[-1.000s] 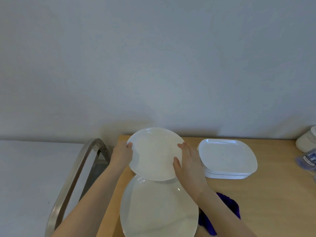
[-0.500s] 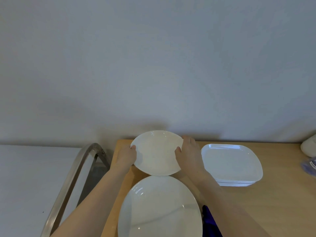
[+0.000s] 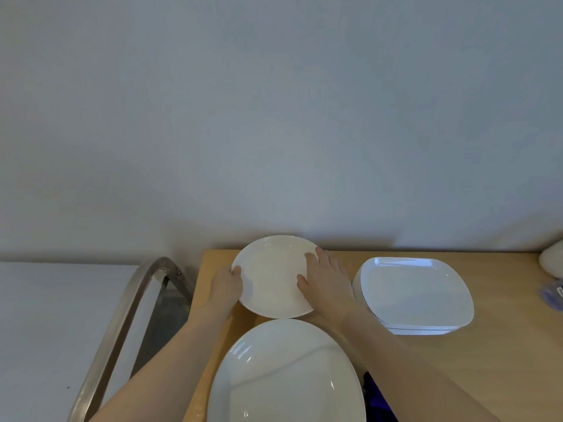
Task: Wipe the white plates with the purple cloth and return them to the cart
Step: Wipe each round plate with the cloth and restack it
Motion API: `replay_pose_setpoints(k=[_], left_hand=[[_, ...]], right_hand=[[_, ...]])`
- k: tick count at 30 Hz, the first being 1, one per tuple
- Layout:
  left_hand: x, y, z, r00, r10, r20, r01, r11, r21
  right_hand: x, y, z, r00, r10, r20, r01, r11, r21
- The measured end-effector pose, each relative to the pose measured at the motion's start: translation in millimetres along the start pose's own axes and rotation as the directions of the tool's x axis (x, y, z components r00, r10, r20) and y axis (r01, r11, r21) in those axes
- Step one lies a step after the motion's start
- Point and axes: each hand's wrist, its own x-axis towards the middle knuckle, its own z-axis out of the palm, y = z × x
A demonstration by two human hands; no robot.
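A small round white plate (image 3: 274,277) sits at the far edge of the wooden bench (image 3: 502,360), close to the wall (image 3: 274,117), its far rim overlapping the bench's back edge in this view. The left hand (image 3: 225,287) grips its left rim, thumb on top and fingers curled under; the right hand (image 3: 327,283) lies on its right side with fingers nearly straight, spread over the rim. Whether the plate rests flat or is slightly lifted is unclear. Being round, it shows no long axis; its face points up.

Just nearer lies a large white plate (image 3: 286,376), almost touching the small one. To the right, just beside the right wrist, stands a stack of square white plates (image 3: 414,295). A scrap of purple cloth (image 3: 376,400) shows under the right forearm. Bare bench lies to the right of the stack and in front of it. Left of the bench's edge rises the cart's metal handle (image 3: 131,315).
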Motion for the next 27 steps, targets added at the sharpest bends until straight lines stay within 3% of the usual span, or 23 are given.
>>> replay_pose_setpoints(k=[7,12,22,25,27], left_hand=[[13,-13,9,0.999,-0.036,-0.015,0.037,0.999,0.019],[16,-18,17,0.998,0.005,-0.066,-0.003,0.999,0.036],[20,-20,19,0.994,0.062,-0.086,-0.050,0.990,0.135],[11,-16,15,0.961,0.224,-0.161,-0.146,0.907,0.394],[4,-14,17,0.890,0.448,-0.087,-0.311,0.735,0.602]], right_hand=[[12,0,13,0.960,-0.249,0.131,0.250,0.968,0.009],[15,3,31,0.943,-0.250,0.218,0.267,0.962,-0.051],[17,5,45,0.947,-0.264,0.184,0.279,0.958,-0.061],[17,5,45,0.947,-0.267,0.179,0.280,0.958,-0.055],[17,4,45,0.946,-0.267,0.182,0.281,0.958,-0.051]])
